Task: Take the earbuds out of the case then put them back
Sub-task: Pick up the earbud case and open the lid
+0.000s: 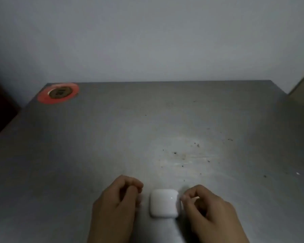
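While the lid looks shut, the white earbud case [164,203] lies flat on the grey table [95,146] near its front edge, between both hands; no earbuds can be seen. Left hand [117,200] rests just beside the case with fingers curled loosely, gripping nothing visible. Right hand [207,207] has curled fingers too, its fingertips [183,197] at the case's right edge; contact is blurred and unclear. Both wrists are cut off below. An orange ring [58,92] sits at the far left corner.
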Motion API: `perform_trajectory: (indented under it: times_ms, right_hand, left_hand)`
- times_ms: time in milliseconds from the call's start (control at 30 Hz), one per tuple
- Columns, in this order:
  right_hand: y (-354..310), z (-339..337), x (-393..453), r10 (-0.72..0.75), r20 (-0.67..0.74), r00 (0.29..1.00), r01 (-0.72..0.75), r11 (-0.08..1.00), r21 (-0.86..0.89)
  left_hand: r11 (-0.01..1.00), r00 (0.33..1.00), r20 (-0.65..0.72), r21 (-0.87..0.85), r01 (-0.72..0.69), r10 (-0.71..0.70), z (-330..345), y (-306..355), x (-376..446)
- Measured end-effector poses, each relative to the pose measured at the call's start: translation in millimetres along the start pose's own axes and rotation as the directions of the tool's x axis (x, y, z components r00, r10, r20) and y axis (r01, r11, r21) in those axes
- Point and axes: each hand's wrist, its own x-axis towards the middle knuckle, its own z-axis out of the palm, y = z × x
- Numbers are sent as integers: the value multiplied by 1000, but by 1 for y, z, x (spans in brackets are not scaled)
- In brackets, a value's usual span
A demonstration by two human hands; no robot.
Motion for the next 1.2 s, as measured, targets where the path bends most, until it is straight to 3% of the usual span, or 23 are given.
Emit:
perform_trajectory:
  times_ms: [100, 300, 567, 667, 833, 1000, 1200]
  right_hand:
    - [1, -2, 2, 4, -5, 1000, -4, 1000, -13]
    - [-5, 0, -2, -1, -32, 999, 0, 1000, -28]
    - [-2, 7, 0, 52, 20, 998, -55, 984, 169]
    - [-4, 3, -1, 58, 53, 997, -74, 928, 365]
    - [-10, -11, -2, 60, 105, 993, -118, 668, 735]
    - [-13, -19, -5, -13, 82, 997, -59, 585, 809]
    - [-14, -16, -6, -37, 52, 998, -16, 640, 768]
  left_hand:
    - [997, 997, 9, 9, -73, 73, -3, 0, -3]
    - [997, 996, 69, 50, -66, 63, -1, -4, -8]
    - [1000, 988, 152, -4, -31, 31, -3, -5, -9]
    - [995, 988, 141, -87, -45, 57, 0, -4, -9]
    - [965, 973, 210, -259, -42, 99, 5, 7, -16]
    - [901, 945, 298, -433, 7, 136, 8, 14, -20]
    - [825, 943, 318, -555, 103, 96, 16, 17, -24]
